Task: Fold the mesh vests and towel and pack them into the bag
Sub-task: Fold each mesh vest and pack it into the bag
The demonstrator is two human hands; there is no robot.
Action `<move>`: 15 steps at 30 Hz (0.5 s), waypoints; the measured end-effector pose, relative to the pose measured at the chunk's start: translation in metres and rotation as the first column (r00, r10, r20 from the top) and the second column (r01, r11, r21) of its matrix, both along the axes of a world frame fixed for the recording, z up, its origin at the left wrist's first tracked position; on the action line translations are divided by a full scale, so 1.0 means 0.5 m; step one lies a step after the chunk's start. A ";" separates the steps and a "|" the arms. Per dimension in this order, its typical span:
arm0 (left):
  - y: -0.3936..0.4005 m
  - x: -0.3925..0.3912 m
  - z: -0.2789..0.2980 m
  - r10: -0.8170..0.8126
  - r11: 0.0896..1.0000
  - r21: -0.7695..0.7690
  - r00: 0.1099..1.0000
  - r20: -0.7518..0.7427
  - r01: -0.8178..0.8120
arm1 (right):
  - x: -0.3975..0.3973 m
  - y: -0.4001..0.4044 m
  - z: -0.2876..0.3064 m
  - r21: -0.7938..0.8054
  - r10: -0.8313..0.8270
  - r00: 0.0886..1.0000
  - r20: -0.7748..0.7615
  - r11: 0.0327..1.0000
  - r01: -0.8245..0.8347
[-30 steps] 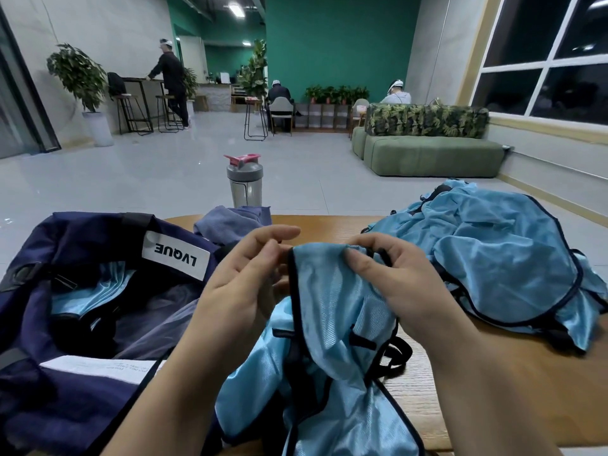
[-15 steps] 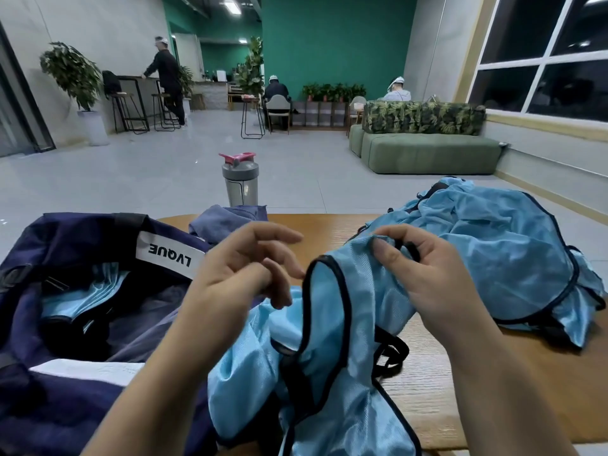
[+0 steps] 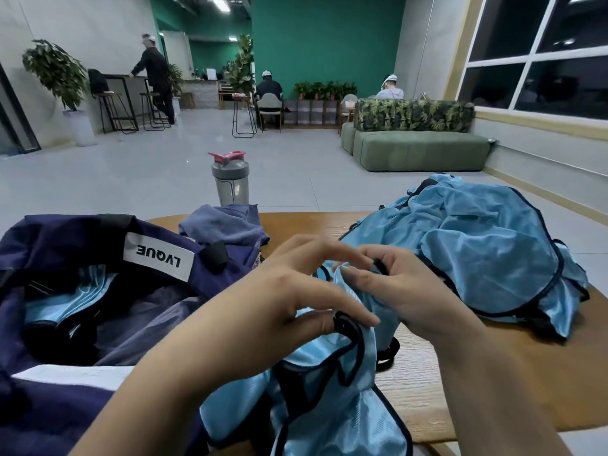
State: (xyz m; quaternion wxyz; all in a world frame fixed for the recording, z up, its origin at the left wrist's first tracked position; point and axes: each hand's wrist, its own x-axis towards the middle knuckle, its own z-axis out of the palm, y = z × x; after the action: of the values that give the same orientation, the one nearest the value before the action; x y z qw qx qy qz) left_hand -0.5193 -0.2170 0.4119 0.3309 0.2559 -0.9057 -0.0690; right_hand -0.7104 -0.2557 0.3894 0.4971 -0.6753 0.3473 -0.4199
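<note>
A light blue mesh vest (image 3: 332, 399) with black trim hangs in front of me over the table's near edge. My right hand (image 3: 404, 291) pinches its upper edge. My left hand (image 3: 289, 301) pinches the black-trimmed edge just below, its other fingers spread. The open navy bag (image 3: 65, 324) with a white LVQUE label lies at the left; folded blue vests (image 3: 65, 301) show inside it. A purple-blue towel (image 3: 227, 225) lies crumpled behind the bag. A pile of more blue vests (image 3: 487, 251) sits at the right of the table.
A grey shaker bottle (image 3: 230, 179) with a pink lid stands at the far edge of the wooden table (image 3: 513, 373). Beyond are a tiled floor, a green sofa (image 3: 418, 149), stools, plants and three people at a distance.
My left hand let go of the vest's top edge, moved down and right, and now pinches the black trim. The right hand kept its hold and the vest bunched lower between the hands.
</note>
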 end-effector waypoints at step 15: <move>0.002 -0.069 -0.062 0.242 0.937 0.296 0.955 -0.173 -0.184 | 0.042 -0.008 -0.008 -0.074 -0.613 0.790 -0.017 0.788 0.611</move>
State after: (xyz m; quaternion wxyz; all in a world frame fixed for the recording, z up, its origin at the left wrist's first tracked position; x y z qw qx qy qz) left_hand -0.5537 -0.2160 0.3809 0.3899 0.3882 -0.8144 -0.1846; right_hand -0.6894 -0.2598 0.3854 0.3053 -0.5504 0.5433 -0.5556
